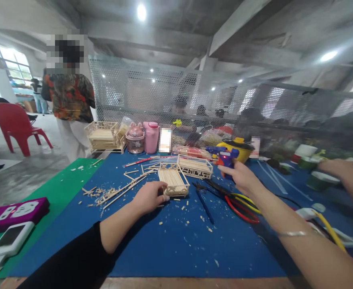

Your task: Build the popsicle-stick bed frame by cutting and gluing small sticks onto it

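Note:
My left hand (148, 196) has its thumb and fingers closed on the near left corner of a small wooden stick model (173, 178), a railed platform resting on the blue mat. In my right hand (242, 176) is a blue and orange glue gun (227, 157), raised over the mat with its nozzle pointing left. Right behind the first model sits a second railed stick model (195, 165). Blue-handled pliers (205, 204) and a cutter with red and yellow handles (242, 206) lie between my hands. Loose sticks (125, 190) and short offcuts (96, 192) are scattered left of the model.
A larger stick model (105, 136), a pink bottle (151, 138) and a yellow pot (238, 147) line the back before a perforated screen (152, 88). At right, another person's hand (334, 166) is over a green cup (322, 180). A purple power strip (16, 212) lies left.

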